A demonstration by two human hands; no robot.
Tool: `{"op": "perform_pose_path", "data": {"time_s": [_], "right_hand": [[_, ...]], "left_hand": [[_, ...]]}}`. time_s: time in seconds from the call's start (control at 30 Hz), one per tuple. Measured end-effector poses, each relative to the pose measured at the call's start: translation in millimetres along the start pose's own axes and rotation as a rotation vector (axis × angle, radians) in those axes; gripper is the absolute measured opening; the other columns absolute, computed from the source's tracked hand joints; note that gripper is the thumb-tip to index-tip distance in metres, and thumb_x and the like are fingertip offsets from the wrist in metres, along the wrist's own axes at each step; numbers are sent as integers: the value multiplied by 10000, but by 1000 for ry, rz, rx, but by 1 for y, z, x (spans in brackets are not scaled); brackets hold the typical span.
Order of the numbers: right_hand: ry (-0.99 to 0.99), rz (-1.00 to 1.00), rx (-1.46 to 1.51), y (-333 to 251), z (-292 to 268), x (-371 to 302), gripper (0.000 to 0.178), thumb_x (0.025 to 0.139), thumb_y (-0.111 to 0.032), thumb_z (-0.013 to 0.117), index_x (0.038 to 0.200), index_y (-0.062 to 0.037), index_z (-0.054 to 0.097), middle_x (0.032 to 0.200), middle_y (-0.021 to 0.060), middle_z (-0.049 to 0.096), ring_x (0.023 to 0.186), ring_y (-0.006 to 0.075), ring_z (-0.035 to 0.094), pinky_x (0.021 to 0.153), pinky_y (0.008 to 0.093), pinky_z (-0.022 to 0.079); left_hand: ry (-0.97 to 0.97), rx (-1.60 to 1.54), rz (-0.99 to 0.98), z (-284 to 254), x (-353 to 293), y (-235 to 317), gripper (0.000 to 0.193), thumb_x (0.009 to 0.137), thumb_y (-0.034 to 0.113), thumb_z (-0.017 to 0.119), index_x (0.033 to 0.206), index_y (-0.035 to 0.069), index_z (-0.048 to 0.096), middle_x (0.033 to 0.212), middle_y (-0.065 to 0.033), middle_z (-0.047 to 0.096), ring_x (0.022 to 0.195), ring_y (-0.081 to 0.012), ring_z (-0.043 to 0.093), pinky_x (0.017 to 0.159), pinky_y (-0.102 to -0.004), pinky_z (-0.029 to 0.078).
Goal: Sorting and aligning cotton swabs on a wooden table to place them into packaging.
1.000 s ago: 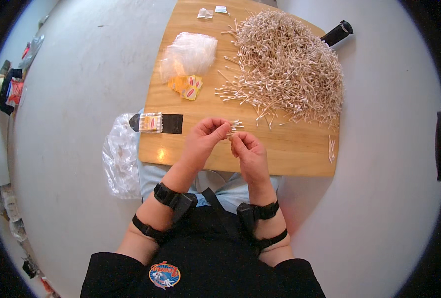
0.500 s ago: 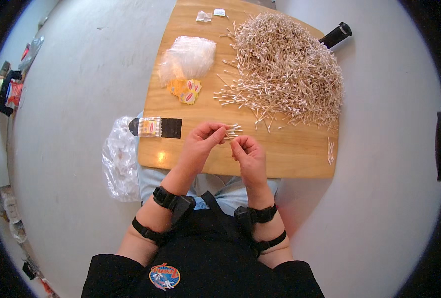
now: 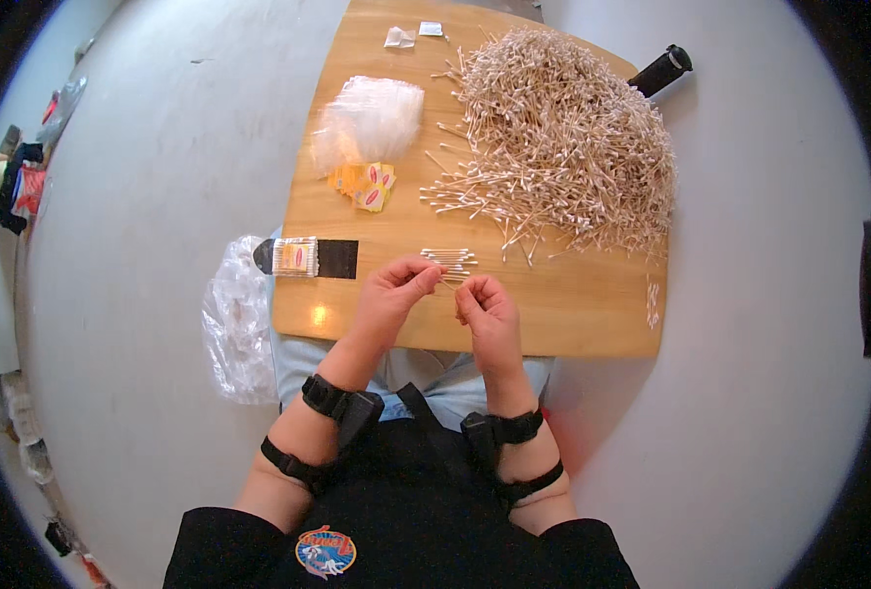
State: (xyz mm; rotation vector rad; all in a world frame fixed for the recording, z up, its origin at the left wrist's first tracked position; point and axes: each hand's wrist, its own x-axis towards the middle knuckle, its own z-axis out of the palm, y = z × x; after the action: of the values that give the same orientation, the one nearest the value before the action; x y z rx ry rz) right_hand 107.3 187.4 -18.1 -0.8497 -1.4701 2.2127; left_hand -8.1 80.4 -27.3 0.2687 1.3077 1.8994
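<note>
My left hand (image 3: 396,290) and my right hand (image 3: 490,312) are both closed in a pinch close together near the table's front. A thin cotton swab (image 3: 448,285) spans the small gap between their fingertips; its ends are hidden by the fingers. Just beyond my fingers, several cotton swabs (image 3: 449,257) lie side by side in a small row. Off to the left, a packed clear bag of cotton swabs with a yellow label (image 3: 296,257) lies on a black strip (image 3: 338,259).
A large heap of loose cotton swabs (image 3: 568,137) covers the table's far right. Clear plastic bags (image 3: 369,123) and yellow cards (image 3: 365,184) lie at the left. Some swabs (image 3: 653,304) sit by the right edge. A black cylinder (image 3: 662,71) juts past the far right edge.
Both hands have come slightly nearer to me. The row of cotton swabs, partly covered by my left hand before, now lies in fuller view.
</note>
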Motion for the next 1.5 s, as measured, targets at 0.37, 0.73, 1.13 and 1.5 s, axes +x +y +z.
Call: {"op": "perform_pose_path", "data": {"time_s": [0.37, 0.73, 1.13, 1.5], "right_hand": [[-22, 15, -30, 10, -3, 4, 54, 955, -91, 646, 936, -59, 607, 781, -63, 547, 694, 31, 489, 620, 187, 391], [126, -556, -1058, 18, -49, 92, 57, 815, -135, 729, 808, -85, 702, 811, 102, 582, 809, 287, 600, 709, 385, 485], [73, -654, -1154, 35, -51, 91, 113, 791, -99, 702, 902, -94, 681, 860, 92, 605, 885, 313, 576, 780, 425, 480], [139, -810, -1334, 17, -46, 125, 179, 784, -87, 679, 962, -102, 681, 1030, 72, 619, 1046, 294, 572, 903, 453, 447]], "left_hand": [[-14, -6, -14, -11, 4, -12, 144, 938, 154, 686, 973, 17, 716, 892, -10, 673, 765, -76, 549, 731, -222, 429], [237, 489, 274, -34, 39, -34, 349, 1041, 275, 520, 1200, -3, 659, 1049, -93, 694, 981, -184, 629, 907, -294, 470], [62, 980, 545, -24, 73, -52, 190, 911, 143, 643, 1060, 29, 674, 1040, -159, 652, 960, -356, 617, 868, -417, 483], [99, 1365, 700, -19, 128, -38, 167, 752, 111, 749, 872, 56, 646, 952, -116, 611, 943, -326, 587, 829, -421, 476]]}}
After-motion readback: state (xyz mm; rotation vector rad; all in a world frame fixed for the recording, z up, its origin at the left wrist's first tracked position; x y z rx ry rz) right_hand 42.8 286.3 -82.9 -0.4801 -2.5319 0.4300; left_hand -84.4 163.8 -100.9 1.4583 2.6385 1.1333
